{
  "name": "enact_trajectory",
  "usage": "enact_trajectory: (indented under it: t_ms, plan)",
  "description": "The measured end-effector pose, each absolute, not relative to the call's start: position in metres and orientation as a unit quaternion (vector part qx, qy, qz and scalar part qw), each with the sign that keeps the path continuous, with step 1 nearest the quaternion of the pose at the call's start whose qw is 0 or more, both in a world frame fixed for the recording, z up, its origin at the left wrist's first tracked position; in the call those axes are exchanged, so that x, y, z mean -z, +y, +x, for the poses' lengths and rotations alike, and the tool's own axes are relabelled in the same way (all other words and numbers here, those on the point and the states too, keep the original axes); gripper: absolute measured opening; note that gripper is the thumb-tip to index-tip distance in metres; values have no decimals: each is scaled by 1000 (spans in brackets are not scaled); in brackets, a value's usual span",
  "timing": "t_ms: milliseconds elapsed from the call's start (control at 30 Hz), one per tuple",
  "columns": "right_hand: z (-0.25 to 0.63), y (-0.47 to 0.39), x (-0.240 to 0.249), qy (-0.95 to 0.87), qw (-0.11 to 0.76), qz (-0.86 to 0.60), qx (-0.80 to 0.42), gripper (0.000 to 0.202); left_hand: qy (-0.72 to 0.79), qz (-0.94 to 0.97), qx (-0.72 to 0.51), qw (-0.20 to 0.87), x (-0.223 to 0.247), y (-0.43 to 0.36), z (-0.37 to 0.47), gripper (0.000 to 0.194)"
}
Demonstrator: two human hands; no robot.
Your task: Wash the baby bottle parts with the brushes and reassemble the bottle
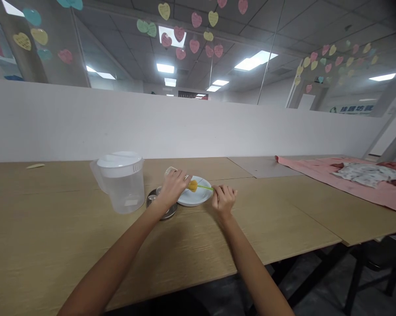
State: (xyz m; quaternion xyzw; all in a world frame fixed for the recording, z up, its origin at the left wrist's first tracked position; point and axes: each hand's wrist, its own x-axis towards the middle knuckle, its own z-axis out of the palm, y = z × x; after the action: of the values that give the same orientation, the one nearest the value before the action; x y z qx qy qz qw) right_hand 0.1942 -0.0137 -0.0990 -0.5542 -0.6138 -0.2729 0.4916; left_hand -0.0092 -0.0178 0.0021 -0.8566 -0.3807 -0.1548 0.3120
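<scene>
My left hand (174,186) is closed around a clear bottle-like container (170,170), whose rim pokes out past the fingers; most of it is hidden. At its right end sits the yellow head of a sponge brush (193,185); I cannot tell how far inside it reaches. My right hand (223,198) grips the far end of the brush's thin green handle. Both hands are over a white bowl (194,202). Under my left wrist lies a round metal tray (169,216) with small clear items on it, partly covered by the forearm.
A lidded clear plastic pitcher (125,188) stands left of the tray. Farther left lies a flat pale strip (35,166). On the right, a baby doll in a patterned white outfit (360,174) lies on a pink blanket (303,170). A white partition (191,127) borders the wooden table (191,250).
</scene>
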Motion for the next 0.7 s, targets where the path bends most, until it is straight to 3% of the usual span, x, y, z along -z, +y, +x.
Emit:
enact_trajectory:
  t_ms: [267, 433, 567, 700]
  plan:
    - [200, -10, 102, -590, 500, -579, 258, 26, -402, -846, 149, 316, 1, -11, -15, 40]
    - [210, -3, 101, -475, 534, -668, 208, 31, -426, -840, 196, 273, -6, -9, -26, 41]
    - [219, 6, 105, -405, 507, -751, 121, 33, -452, -840, 279, 106, -10, -16, -20, 46]
    - [221, 14, 115, -464, 427, -775, 45, 34, -423, -841, 327, -85, -13, -41, 4, 57]
